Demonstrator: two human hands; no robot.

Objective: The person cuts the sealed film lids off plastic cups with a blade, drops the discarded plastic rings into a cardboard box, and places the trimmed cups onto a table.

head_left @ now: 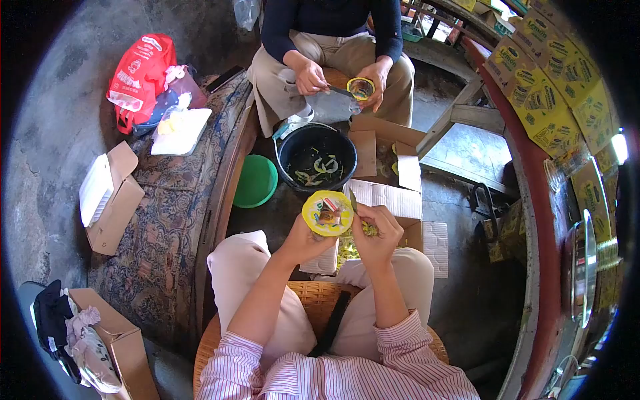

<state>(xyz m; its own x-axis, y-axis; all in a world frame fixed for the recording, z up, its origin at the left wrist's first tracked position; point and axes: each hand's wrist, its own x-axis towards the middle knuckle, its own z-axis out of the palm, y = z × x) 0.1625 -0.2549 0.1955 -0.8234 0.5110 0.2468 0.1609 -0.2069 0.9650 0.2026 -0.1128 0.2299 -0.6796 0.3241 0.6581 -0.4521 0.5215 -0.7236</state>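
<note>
My left hand (301, 241) is wrapped round a plastic cup (327, 213) with a yellow printed film lid facing up. My right hand (377, 233) is closed on a small knife (353, 199), its thin blade standing up by the right rim of the cup. Whether the blade touches the rim I cannot tell. Below my hands an open cardboard box (435, 248) contains yellow-green scraps (348, 249). Just beyond the cup stands a black bucket (317, 157) with strips of peeled film inside.
Across from me a seated person (331, 73) holds a similar cup (361, 89) and a knife. A green lid (255, 181) lies left of the bucket. Another open box (387, 150) stands right of it. Yellow cartons (533, 80) are stacked at right; a red bag (142, 80) sits at left.
</note>
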